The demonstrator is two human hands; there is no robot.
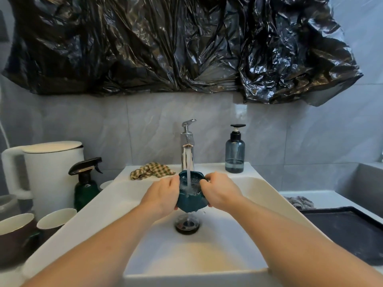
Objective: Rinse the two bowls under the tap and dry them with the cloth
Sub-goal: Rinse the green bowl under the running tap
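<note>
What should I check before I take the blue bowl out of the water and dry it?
1. Both hands hold the blue bowl: ok, left hand and right hand grip its sides.
2. Water reaches inside the bowl: ok, the tap runs into it.
3. Bowl fully rinsed: cannot tell.
4. Checked cloth within reach: ok, it lies on the sink ledge behind.
5. Second bowl rinsed: cannot tell.

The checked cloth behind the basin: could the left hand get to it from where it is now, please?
Probably yes. The checked cloth lies uncovered on the sink ledge, just beyond the left hand, with nothing between them. But that hand's fingers grip the teal bowl, so it must let go first.
</note>
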